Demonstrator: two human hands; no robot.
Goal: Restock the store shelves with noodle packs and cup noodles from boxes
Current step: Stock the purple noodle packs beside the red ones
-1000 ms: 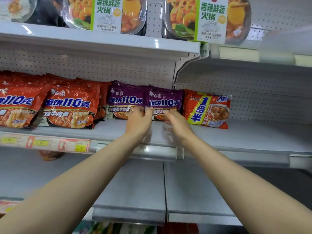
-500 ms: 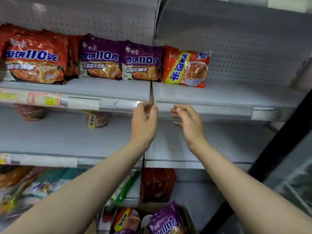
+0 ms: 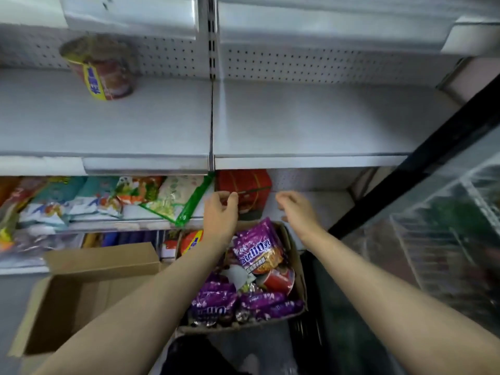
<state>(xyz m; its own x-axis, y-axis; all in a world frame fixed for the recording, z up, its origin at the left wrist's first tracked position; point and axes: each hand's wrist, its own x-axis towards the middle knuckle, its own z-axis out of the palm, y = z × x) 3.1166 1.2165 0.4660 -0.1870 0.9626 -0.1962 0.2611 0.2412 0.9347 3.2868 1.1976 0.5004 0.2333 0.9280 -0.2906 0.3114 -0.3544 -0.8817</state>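
there is one camera, worn on the person's head. it looks forward and down, close to the shelf [image 3: 162, 125], over both arms to the box [image 3: 299, 266] on the floor. the edges look bent and wide.

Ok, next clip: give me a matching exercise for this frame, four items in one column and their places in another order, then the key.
Items:
1. cup noodle
2. purple noodle pack
3. red box
4. green-edged bag

Places:
A. upright in the full cardboard box
B. lower shelf, left bay
C. middle shelf, left bay
D. lower shelf, behind the left hand

Pairs: 1-C, 2-A, 3-D, 4-B
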